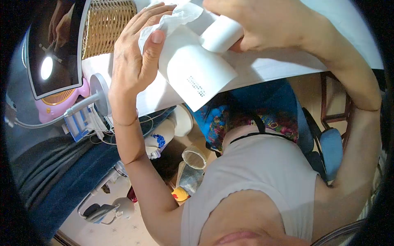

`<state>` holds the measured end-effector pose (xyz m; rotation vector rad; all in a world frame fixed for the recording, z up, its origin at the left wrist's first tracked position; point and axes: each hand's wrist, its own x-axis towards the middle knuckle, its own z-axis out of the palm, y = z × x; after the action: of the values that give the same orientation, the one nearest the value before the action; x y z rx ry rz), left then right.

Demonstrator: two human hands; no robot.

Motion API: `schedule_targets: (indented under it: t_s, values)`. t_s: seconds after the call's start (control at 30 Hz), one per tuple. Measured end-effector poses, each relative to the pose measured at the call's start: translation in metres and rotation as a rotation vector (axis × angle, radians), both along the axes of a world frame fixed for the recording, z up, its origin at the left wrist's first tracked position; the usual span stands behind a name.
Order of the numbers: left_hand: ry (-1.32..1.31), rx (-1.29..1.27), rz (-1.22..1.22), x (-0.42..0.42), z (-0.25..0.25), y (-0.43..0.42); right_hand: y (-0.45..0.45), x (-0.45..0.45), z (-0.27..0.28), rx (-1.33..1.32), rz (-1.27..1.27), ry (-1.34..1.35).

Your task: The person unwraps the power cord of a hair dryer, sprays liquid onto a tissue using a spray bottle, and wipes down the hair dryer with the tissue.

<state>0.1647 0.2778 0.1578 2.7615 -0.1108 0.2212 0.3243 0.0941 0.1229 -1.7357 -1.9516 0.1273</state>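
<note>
My left hand (135, 53) lies at the upper left, fingers stretched forward over a thin, crumpled white sheet (186, 15) like tissue. This sheet is caught between its thumb and fingers. Beside the thumb, a smooth white piece like stiff paper (193, 61), with a small block of dark dots, curves down past the table edge. My right hand (258, 20) is closed around a white cylinder (221, 35), which touches or overlaps the stiff piece. Its far fingers are cut off by the top of the view. Whether the cylinder and the piece are joined, I cannot tell.
A white table (283, 65) runs along the top. To the left are a wicker basket (107, 24), a dark glossy screen (57, 45), a pink device (61, 104) and a lamp stand (99, 96). Below the edge are cables, a white bin (194, 158) and a blue chair (331, 151).
</note>
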Motion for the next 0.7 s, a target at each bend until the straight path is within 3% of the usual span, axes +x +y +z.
schedule_targets:
  t_s: [0.07, 0.2, 0.3, 0.4, 0.43, 0.47, 0.57, 0.7]
  values:
    - [0.008, 0.049, -0.003, 0.001, 0.002, -0.002, -0.003, 0.003, 0.005, -0.029, -0.009, -0.02]
    - [0.052, 0.202, -0.258, 0.01, 0.012, -0.02, -0.006, 0.0, 0.006, -0.013, 0.01, -0.086]
    - [0.056, 0.26, -0.193, -0.001, 0.019, -0.044, -0.008, 0.001, 0.004, -0.011, 0.009, -0.07]
    - [0.105, 0.146, -0.127, -0.02, 0.025, -0.068, 0.006, -0.005, 0.032, -0.385, -0.113, -0.069]
    - [0.129, 0.085, -0.127, -0.025, 0.025, -0.076, 0.006, -0.005, 0.032, -0.384, -0.112, -0.07]
    - [0.12, 0.188, -0.289, -0.025, 0.026, -0.078, 0.006, -0.006, 0.031, -0.383, -0.112, -0.071]
    - [0.024, 0.237, -0.349, -0.029, 0.014, -0.058, -0.004, 0.001, 0.001, 0.021, 0.028, -0.055]
    - [-0.085, 0.202, -0.296, -0.021, 0.009, -0.027, -0.002, 0.0, -0.001, 0.022, 0.031, -0.098]
